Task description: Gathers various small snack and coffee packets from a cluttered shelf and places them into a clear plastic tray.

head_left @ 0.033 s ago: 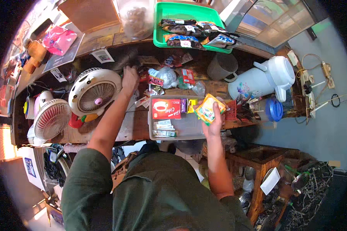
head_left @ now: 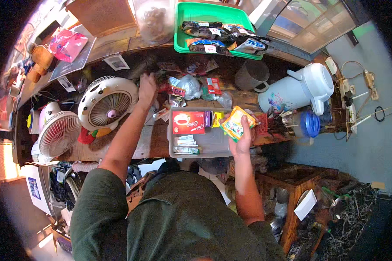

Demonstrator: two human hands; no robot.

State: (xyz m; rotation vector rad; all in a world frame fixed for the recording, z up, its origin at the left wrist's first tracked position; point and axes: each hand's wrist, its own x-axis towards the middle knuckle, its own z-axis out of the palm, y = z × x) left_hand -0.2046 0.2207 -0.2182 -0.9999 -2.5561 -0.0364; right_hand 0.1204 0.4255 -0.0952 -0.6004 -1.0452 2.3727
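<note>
My right hand (head_left: 241,141) is closed on a yellow and green packet (head_left: 236,124), held above the right end of a clear plastic tray (head_left: 215,148). In that tray lie a red box (head_left: 188,122), a purple packet (head_left: 208,118), a yellow packet (head_left: 217,118) and several white sachets (head_left: 186,150). My left hand (head_left: 147,89) reaches to the shadowed back of the wooden counter, beside a white fan (head_left: 109,102). Its fingers point down and their tips are lost in the dark, so any hold is hidden. Small packets and a knotted clear plastic bag (head_left: 190,87) lie to its right.
A second fan (head_left: 59,135) stands at the left. Behind the counter, a green tray (head_left: 178,26) holds several dark packages. On the right are a grey mug (head_left: 251,75), a pale blue thermos jug (head_left: 292,93) and a blue-lidded container (head_left: 310,124).
The fingers of my left hand have shifted very slightly at the back of the counter. My right hand and its packet look unmoved.
</note>
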